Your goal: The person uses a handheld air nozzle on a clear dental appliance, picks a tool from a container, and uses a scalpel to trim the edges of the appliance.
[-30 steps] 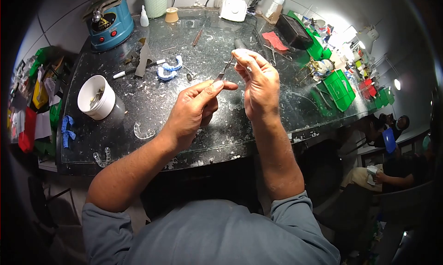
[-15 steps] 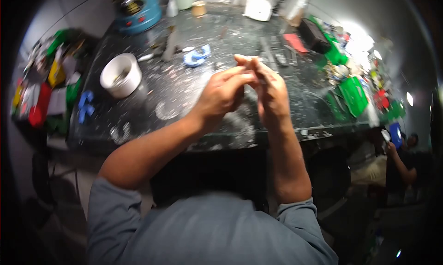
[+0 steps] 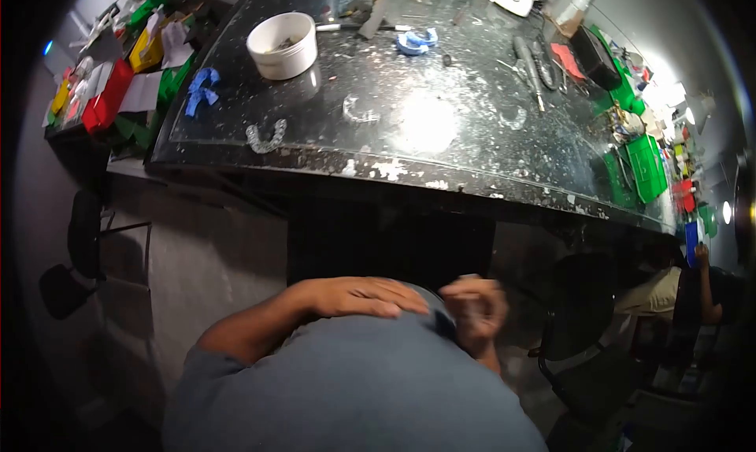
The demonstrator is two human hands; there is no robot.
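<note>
My left hand (image 3: 368, 297) lies flat against the front of the grey shirt (image 3: 378, 373), fingers stretched out and nothing in them. Close beside it, my right hand (image 3: 477, 309) is raised at the shirt's right side, loosely curled and smeared by motion; I cannot tell whether it holds anything. Both hands are below the dark worktop's front edge (image 3: 441, 186). On the worktop lie a clear arch-shaped dental tray (image 3: 266, 137) near the edge, another clear arch (image 3: 359, 110) farther right, and a faint clear arch (image 3: 513, 119). A blue arch-shaped dental piece (image 3: 416, 42) rests farther back.
A white tub (image 3: 282, 49) and a crumpled blue piece (image 3: 202, 91) are at the left. A pen-shaped handpiece (image 3: 528, 68) with a cord lies right of centre. Coloured bins (image 3: 108, 98) stand left, a green bin (image 3: 646, 168) right. Another person (image 3: 709, 294) sits beyond the right end.
Both hands came back from above the worktop, where they were together, to the shirt front and moved apart. The view shifted, so the worktop now appears higher and the clear arches are uncovered.
</note>
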